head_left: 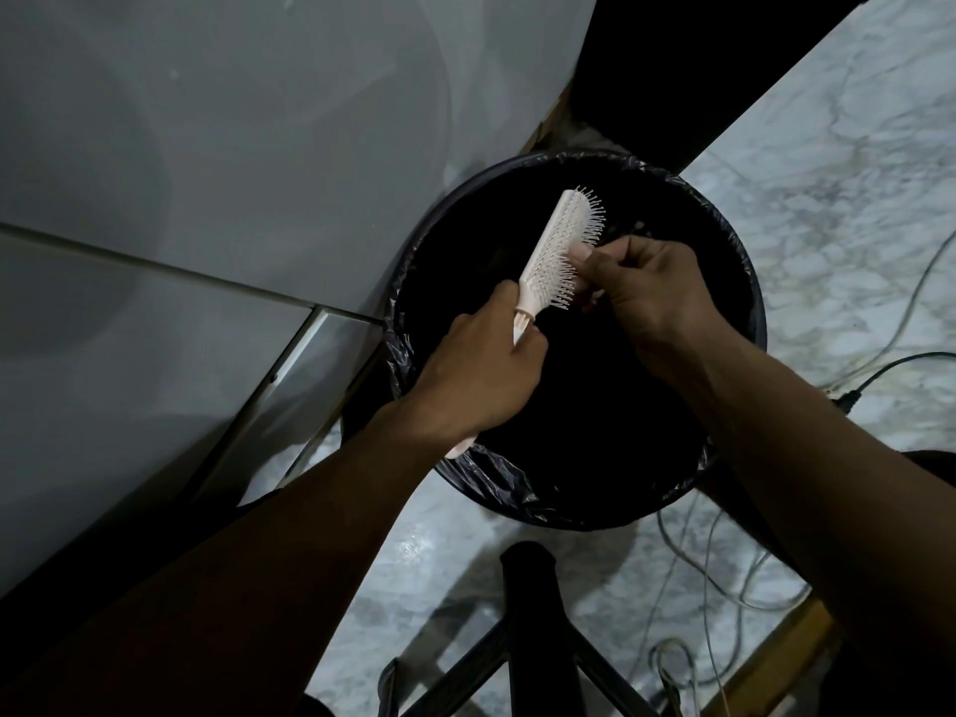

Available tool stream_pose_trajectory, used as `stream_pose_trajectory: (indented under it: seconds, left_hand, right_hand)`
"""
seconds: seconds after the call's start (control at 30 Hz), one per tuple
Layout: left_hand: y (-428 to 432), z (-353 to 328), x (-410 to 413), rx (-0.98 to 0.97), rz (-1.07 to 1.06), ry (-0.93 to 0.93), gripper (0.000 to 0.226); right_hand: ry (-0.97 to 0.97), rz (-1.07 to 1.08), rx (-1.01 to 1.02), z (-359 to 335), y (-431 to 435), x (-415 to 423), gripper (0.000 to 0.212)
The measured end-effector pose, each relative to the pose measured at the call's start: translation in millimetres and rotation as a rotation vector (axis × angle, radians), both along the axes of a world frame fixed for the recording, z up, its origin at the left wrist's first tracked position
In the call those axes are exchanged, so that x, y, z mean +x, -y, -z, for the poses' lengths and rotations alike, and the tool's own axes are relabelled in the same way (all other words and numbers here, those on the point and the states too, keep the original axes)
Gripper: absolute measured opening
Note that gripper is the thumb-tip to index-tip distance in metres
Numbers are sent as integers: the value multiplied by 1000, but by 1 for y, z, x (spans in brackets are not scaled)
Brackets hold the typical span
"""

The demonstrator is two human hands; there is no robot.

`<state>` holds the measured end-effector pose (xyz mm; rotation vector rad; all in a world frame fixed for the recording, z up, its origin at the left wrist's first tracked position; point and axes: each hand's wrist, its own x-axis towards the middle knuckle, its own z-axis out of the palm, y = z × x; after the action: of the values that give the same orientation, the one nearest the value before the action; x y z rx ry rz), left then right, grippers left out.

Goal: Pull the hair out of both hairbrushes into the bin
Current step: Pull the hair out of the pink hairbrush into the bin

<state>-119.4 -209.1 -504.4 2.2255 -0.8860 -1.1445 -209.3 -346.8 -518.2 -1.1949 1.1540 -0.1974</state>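
Note:
A pale pink hairbrush (556, 245) with white bristles is held over the round bin (734, 323), which has a black liner. My left hand (481, 370) grips the handle, whose end pokes out below my palm. The head points up and away, with the bristles facing right. My right hand (641, 287) has its fingertips pinched in among the bristles at the middle of the head. The hair itself is too dark and fine to make out. Only one brush is in view.
A pale grey cabinet or appliance side (207, 173) stands left of the bin. The floor is marble (827, 173). Cables (879, 364) trail over it at the right. A black stool or chair frame (533, 613) is below the bin, close to me.

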Motion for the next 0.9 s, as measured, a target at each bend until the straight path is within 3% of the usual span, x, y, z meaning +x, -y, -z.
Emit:
stream_pose_trajectory:
  seconds: [0.2, 0.3, 0.33, 0.4, 0.43, 0.5, 0.6, 0.7, 0.9]
  left_hand:
    - [2, 0, 7, -19, -132, 16, 15]
    - [2, 0, 9, -35, -147, 18, 16]
    - [2, 0, 8, -35, -142, 19, 17]
    - [2, -1, 7, -28, -121, 32, 17]
    - [2, -1, 7, -25, -106, 42, 16]
    - [2, -2, 7, -30, -78, 56, 17]
    - [2, -2, 7, -31, -47, 65, 16]
    - [0, 0, 9, -17, -46, 89, 16]
    - [-1, -1, 14, 52, -91, 133, 13]
  right_hand:
    - [-15, 115, 156, 0, 2, -1, 47]
    - [-170, 178, 124, -4, 5, -1, 49]
    - [-198, 160, 95, -7, 5, 0, 46]
    - [-141, 40, 100, -6, 2, 2, 18]
    - [-107, -44, 121, -6, 0, 2, 15]
    - [-62, -176, 148, -6, -4, 1, 35]
    - [-27, -297, 102, -9, -8, -2, 7]
    - [-88, -282, 13, -7, -8, -2, 23]
    - [-216, -30, -45, 0, 3, 0, 20]
